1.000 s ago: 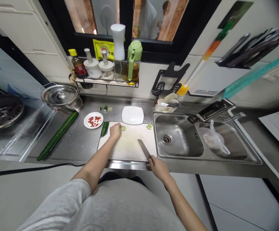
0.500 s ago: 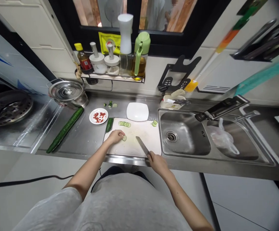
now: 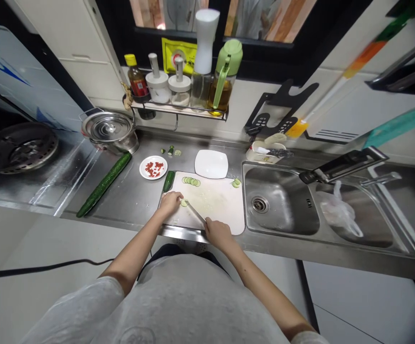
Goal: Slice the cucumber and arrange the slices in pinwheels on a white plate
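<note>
My right hand (image 3: 218,234) is wrapped round the handle of a kitchen knife (image 3: 197,214), whose blade points up and left across the white cutting board (image 3: 221,210). The knife's tip reaches a pale green cucumber slice (image 3: 184,203). My left hand (image 3: 170,203) is closed at the board's left side, its fingertips pinching at the edge of that slice. Just above it lies a dark green piece of cucumber (image 3: 169,181). A row of overlapping cucumber slices (image 3: 191,181) rests near the board's top edge, and a few cucumber bits (image 3: 236,183) sit at its upper right corner.
Behind the board stand a white square plate (image 3: 211,164) and a round plate (image 3: 144,168) with chopped red pieces. A whole cucumber (image 3: 104,185) lies on the left, below a steel pot (image 3: 111,133). At right is a double sink (image 3: 282,210) holding a plastic bag (image 3: 338,210).
My right hand has moved left, bringing the knife tip to the cucumber slice. My left hand stays by the slice, now lower and flatter on the board. The camera view has shifted slightly.
</note>
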`<state>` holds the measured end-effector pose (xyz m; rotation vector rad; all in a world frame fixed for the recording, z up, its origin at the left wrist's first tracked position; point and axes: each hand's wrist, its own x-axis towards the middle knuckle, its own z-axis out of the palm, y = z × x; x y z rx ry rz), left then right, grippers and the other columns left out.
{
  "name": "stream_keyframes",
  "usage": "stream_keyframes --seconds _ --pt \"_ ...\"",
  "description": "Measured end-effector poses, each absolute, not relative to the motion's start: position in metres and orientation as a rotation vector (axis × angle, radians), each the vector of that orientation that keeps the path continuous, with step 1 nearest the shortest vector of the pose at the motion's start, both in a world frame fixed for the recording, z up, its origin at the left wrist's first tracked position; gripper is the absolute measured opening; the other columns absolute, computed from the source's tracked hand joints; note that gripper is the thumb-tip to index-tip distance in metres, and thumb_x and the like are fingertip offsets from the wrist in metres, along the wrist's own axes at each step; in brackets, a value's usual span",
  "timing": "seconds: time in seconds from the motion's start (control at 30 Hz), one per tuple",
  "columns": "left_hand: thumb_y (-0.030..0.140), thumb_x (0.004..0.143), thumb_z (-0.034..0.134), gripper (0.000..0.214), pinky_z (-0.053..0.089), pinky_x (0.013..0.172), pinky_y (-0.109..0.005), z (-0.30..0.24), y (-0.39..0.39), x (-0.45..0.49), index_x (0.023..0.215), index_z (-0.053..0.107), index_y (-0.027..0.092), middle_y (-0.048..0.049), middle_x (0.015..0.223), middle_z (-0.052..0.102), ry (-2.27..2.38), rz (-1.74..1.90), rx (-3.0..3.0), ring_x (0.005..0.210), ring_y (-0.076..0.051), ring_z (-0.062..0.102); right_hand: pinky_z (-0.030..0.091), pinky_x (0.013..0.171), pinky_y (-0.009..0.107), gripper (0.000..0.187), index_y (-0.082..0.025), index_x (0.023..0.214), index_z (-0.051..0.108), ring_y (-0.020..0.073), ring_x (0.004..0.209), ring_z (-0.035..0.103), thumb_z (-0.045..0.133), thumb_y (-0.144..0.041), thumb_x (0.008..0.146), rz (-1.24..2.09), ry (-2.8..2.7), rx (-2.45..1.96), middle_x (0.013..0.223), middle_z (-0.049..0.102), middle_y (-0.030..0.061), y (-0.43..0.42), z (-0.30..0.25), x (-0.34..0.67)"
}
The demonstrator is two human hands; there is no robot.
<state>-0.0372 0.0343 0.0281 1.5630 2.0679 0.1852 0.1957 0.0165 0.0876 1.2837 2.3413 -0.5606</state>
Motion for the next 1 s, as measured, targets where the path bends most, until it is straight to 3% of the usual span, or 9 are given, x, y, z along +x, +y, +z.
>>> stream_keyframes --seconds 0.77,1.0 --pt "0.019 0.078 0.055 0.028 0.036 0.089 -0.033 0.021 0.032 -0.038 0.102 0.066 0.028 -0.0015 0.096 0.067 2.041 0.231 1.536 0.096 -0.020 0.057 0.041 0.072 0.031 0.029 -0.017 0.112 0.053 0.0236 0.092 0.065 0.030 -0.025 0.096 -0.533 2.322 1.235 0.094 0.069 0.0129 0.023 0.086 0.179" --pt "0.019 0.077 0.054 0.029 0.036 0.090 -0.033 0.023 0.033 -0.038 0.103 0.066 0.028 -0.0013 0.096 0.067 2.036 0.215 1.535 0.097 -0.020 0.057 0.042 0.072 0.030 0.029 -0.016 0.115 0.052 0.0236 0.096 0.064 0.034 -0.016 0.092 -0.591 2.255 1.180 0.098 0.068 0.0139 0.029 0.090 0.173"
